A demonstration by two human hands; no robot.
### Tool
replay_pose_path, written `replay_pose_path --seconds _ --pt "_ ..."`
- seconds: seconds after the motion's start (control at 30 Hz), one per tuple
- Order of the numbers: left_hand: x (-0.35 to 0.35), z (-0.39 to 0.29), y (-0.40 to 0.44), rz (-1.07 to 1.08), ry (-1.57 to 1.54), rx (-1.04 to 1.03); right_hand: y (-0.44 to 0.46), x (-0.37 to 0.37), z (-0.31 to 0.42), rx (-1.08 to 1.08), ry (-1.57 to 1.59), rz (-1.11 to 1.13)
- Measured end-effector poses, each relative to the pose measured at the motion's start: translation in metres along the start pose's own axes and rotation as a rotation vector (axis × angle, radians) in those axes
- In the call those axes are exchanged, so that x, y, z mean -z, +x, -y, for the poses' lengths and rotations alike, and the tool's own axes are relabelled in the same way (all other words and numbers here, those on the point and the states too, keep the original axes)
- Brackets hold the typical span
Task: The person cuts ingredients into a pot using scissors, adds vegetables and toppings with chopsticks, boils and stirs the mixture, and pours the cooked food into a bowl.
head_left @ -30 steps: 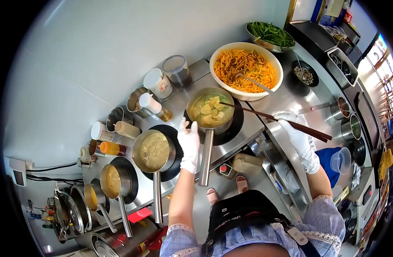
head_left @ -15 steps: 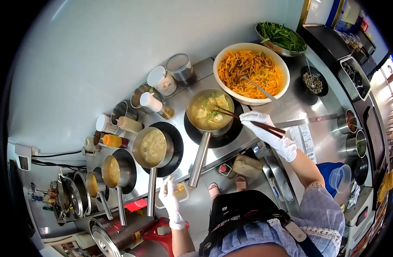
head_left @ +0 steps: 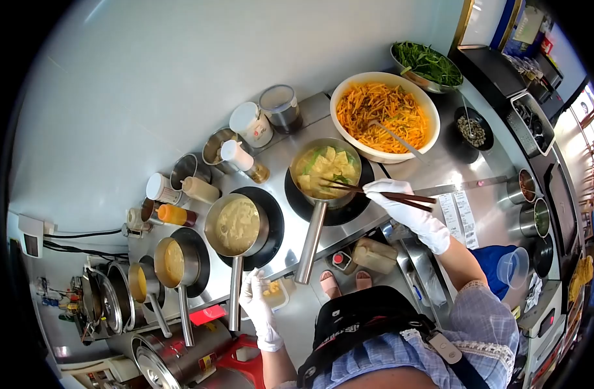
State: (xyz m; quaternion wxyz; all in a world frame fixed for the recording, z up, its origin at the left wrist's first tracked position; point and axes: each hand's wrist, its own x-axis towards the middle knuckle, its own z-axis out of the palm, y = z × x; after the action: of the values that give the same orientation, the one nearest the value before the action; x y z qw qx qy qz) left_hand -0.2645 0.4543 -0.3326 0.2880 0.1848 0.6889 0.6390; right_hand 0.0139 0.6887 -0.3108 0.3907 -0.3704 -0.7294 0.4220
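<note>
My gloved right hand is closed around long dark chopsticks. Their tips reach into the saucepan at the centre, among yellow chunks and greens in broth. This pan stands on a black round burner, its long handle towards me. Gloved too, my left hand is low, just right of the handle of a second saucepan, with loosely bent fingers and nothing visible in them. That second pan holds pale, cloudy soup.
Two smaller pans stand at the left. Bottles and jars line the wall. Behind are a white bowl of orange shreds and a bowl of greens. Paper slips and a blue cloth lie right.
My right hand has moved left with the chopsticks, closer to the centre pan. My left hand has dropped from beside that pan to low near the second pan's handle. The chunks have shifted.
</note>
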Motion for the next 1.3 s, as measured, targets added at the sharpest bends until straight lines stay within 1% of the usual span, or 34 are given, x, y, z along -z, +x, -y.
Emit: replay_pose_path --seconds 0.03,0.1,0.13,0.17,0.23,0.3,0.33,0.37,0.43,0.5,0.53,0.57,0.63,0.7,0.73,0.77,0.83,0.87,0.9,0.97,1.03,1.1,1.13,1.17,1.23,1.3 --pt "0.001 -0.001 0.003 0.013 -0.031 0.007 -0.003 0.005 0.008 -0.037 0.049 -0.026" --pt "0.007 -0.001 0.008 0.055 0.013 0.024 -0.008 0.019 0.029 -0.063 -0.012 -0.097" --pt "0.008 -0.001 0.009 0.06 0.018 0.029 -0.009 0.023 0.03 0.057 -0.015 -0.159" --pt "0.009 -0.001 0.01 0.063 0.024 0.035 -0.008 0.026 0.039 0.004 -0.072 -0.188" --pt "0.011 -0.001 0.015 0.067 0.01 0.068 -0.001 0.018 0.02 0.126 -0.101 -0.244" --pt "0.013 0.0 0.02 0.094 -0.017 0.073 0.003 -0.004 -0.004 0.096 0.008 -0.221" --pt "0.013 -0.001 0.023 0.1 -0.018 0.07 0.002 -0.017 -0.011 0.039 0.037 -0.189" --pt "0.012 -0.002 0.025 0.112 -0.008 0.067 -0.001 -0.023 -0.004 -0.044 0.023 -0.139" --pt "0.013 -0.003 0.028 0.13 0.005 0.069 -0.002 -0.018 0.016 -0.063 0.04 -0.084" --pt "0.012 -0.003 0.031 0.146 0.003 0.052 -0.005 -0.002 0.048 -0.069 -0.065 -0.181" --pt "0.012 -0.003 0.032 0.151 0.0 0.057 -0.005 0.009 0.059 -0.026 -0.141 -0.212" --pt "0.012 -0.003 0.032 0.149 -0.005 0.059 -0.005 0.015 0.066 -0.066 -0.169 -0.237" --pt "0.012 -0.003 0.032 0.146 -0.014 0.064 -0.004 0.012 0.053 -0.012 -0.206 -0.253" --pt "0.012 -0.003 0.034 0.156 0.024 0.091 0.001 -0.009 0.021 -0.068 -0.13 -0.245" --pt "0.011 -0.002 0.035 0.155 0.022 0.09 0.003 -0.013 0.014 -0.06 -0.1 -0.176" --pt "0.01 0.0 0.036 0.169 0.033 0.078 0.002 -0.015 0.012 -0.046 -0.05 -0.173" --pt "0.011 0.002 0.038 0.178 0.045 0.068 0.003 -0.009 0.014 -0.035 -0.077 -0.248" --pt "0.011 0.001 0.04 0.181 0.036 0.081 0.002 -0.003 0.019 0.003 -0.127 -0.284" --pt "0.011 0.0 0.04 0.184 0.026 0.095 0.003 0.001 0.039 -0.083 -0.092 -0.293" --pt "0.007 -0.007 0.038 0.176 0.028 0.103 0.002 -0.004 0.041 -0.008 -0.098 -0.25" --pt "0.004 -0.007 0.037 0.17 0.034 0.108 0.002 -0.019 0.022 -0.043 -0.036 -0.106" --pt "0.003 -0.005 0.04 0.213 0.022 0.084 0.001 -0.022 0.021 -0.051 -0.082 -0.051" --pt "0.001 -0.007 0.04 0.216 0.001 0.113 0.001 -0.019 0.023 -0.046 -0.081 -0.056" --pt "0.0 -0.008 0.04 0.212 0.0 0.113 0.001 -0.015 0.037 -0.114 -0.051 -0.08" --pt "-0.002 -0.01 0.042 0.244 0.058 0.097 -0.002 -0.012 0.054 -0.077 -0.094 -0.156" --pt "-0.007 -0.008 0.042 0.242 0.025 0.115 0.0 -0.016 0.065 -0.057 -0.057 -0.102"
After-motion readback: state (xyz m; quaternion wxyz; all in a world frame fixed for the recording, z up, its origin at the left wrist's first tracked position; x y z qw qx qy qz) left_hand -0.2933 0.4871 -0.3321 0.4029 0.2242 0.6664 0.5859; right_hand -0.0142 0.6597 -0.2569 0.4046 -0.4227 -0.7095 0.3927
